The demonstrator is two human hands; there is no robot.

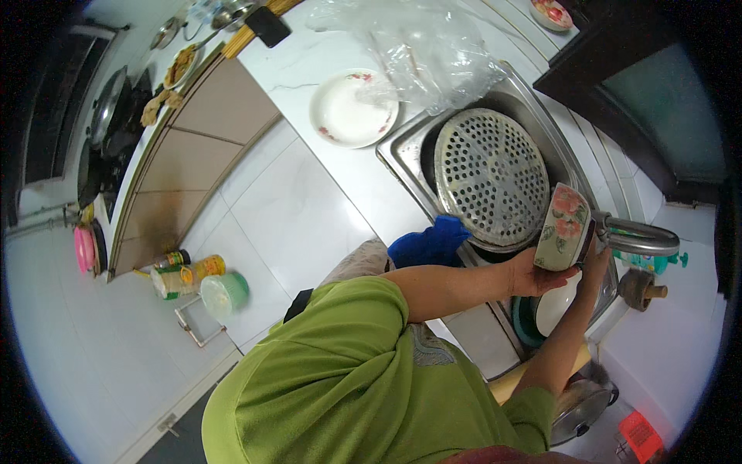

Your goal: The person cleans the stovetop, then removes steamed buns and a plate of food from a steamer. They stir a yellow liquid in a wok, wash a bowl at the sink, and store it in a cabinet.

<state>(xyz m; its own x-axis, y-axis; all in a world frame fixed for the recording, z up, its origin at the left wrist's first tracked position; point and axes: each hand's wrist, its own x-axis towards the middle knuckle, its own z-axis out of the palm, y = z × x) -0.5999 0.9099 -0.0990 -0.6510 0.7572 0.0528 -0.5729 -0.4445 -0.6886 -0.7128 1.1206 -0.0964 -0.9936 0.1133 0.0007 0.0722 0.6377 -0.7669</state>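
Note:
A square-sided ceramic bowl (pixel 563 227) with pink flowers and green leaves is tipped on its side over the sink, close beside the metal faucet (pixel 643 236). My left hand (pixel 539 274) grips the bowl from beneath. Against the bowl's far side, near the faucet, is my right hand (pixel 597 261); its fingers are largely hidden, so its grip does not show. A round perforated metal steamer tray (pixel 493 174) rests over a dark vessel in the larger basin. Below my hands, a white bowl (pixel 556 313) and a green basin (pixel 526 325) are partly covered by my arms.
A blue cloth (pixel 429 242) drapes over the steel sink's (pixel 400 152) front edge. On the counter are a white plate (pixel 352 113), crumpled clear plastic (pixel 429 52) and a black phone (pixel 268 26). A wooden mortar (pixel 636 290) stands behind the sink; a lidded pot (pixel 584 403) sits to my right.

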